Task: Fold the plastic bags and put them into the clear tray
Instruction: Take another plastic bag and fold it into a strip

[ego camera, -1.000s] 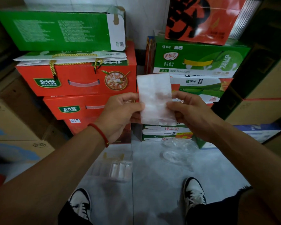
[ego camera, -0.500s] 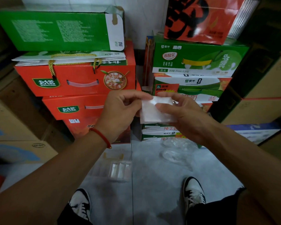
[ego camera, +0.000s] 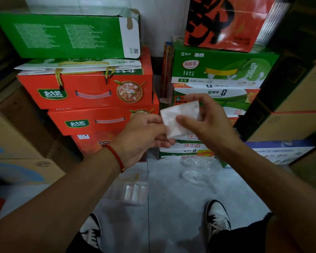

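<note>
A folded white plastic bag (ego camera: 181, 119) is held at chest height between both hands, tilted with its right corner up. My left hand (ego camera: 142, 137) pinches its lower left edge. My right hand (ego camera: 208, 123) grips its right side, thumb across the front and fingers behind. On the grey floor below lies the clear tray (ego camera: 133, 192), holding folded white bags side by side. Loose clear plastic bags (ego camera: 199, 170) lie crumpled on the floor to the tray's right.
Red gift boxes (ego camera: 88, 92) and a green box (ego camera: 66, 35) are stacked ahead on the left, green milk cartons (ego camera: 223, 70) on the right. Brown cardboard boxes (ego camera: 13, 143) flank both sides. My two shoes (ego camera: 217, 218) stand on the floor near the tray.
The tall upright strip of bag was folded in half to a small square. It has since shifted slightly right and tilted, with my right thumb now across its front.
</note>
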Available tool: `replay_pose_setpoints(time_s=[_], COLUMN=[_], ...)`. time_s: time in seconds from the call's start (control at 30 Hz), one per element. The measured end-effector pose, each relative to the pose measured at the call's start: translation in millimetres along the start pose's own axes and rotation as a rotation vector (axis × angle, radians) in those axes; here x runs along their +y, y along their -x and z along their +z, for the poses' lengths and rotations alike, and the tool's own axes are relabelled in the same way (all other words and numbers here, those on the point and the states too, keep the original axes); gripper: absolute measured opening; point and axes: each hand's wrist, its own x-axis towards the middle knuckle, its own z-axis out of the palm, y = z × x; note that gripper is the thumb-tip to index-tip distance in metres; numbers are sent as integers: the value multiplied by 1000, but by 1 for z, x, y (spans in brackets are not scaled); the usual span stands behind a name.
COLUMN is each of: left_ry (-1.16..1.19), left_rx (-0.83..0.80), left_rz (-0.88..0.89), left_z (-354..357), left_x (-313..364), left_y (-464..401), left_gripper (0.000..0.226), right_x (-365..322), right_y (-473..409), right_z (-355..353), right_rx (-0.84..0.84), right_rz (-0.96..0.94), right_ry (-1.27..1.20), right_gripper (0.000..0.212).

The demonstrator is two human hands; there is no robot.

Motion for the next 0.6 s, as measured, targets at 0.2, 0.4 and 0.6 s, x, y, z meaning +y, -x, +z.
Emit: replay_pose_setpoints(time_s=[0.2, 0.4, 0.6], left_ry=[28, -116, -420], left_rx=[84, 318, 541], left_rz=[19, 243, 542], left_z=[1, 11, 8], left_x=[1, -8, -14], left_y=[-1, -8, -11], left_gripper=[17, 42, 36], right_x=[3, -7, -21], right_y=[1, 2, 5], right_z=[6, 29, 53], right_rx=[19, 69, 187], right_rz=[55, 28, 243], right_ry=[-53, -20, -294], right_gripper=[48, 50, 27])
